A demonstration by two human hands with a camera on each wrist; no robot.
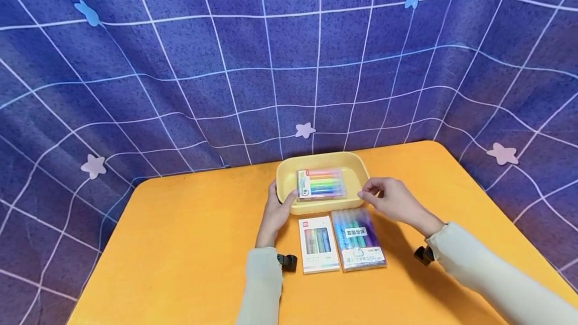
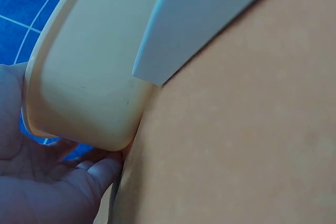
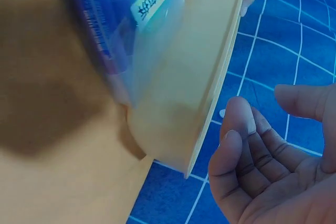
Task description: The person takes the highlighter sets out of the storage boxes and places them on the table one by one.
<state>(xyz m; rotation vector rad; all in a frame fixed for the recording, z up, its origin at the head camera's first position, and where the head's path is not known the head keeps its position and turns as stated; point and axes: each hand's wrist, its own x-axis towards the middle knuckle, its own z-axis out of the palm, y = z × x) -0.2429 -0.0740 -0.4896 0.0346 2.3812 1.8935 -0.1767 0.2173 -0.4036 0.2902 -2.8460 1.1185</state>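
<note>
A pale yellow plastic tub (image 1: 356, 183) sits towards the back of the orange table. Inside it lies a clear pack of rainbow-coloured pens (image 1: 321, 183). My left hand (image 1: 276, 213) grips the tub's left end, thumb over the rim and fingers along the outside wall. At the opposite end, my right hand (image 1: 392, 198) hovers by the rim with fingers loosely bent. Between its thumb and fingers (image 3: 236, 116) there is a gap with nothing in it. In front of the tub lie a white box of pens (image 1: 318, 262) and a clear pack of blue, green and purple pens (image 1: 363, 257).
The orange table (image 1: 189, 245) extends to both sides and towards me. Behind it hangs a dark blue curtain (image 1: 235, 89) with a white grid and stars. Each sleeved wrist wears a small black camera, such as the left camera (image 1: 287, 263).
</note>
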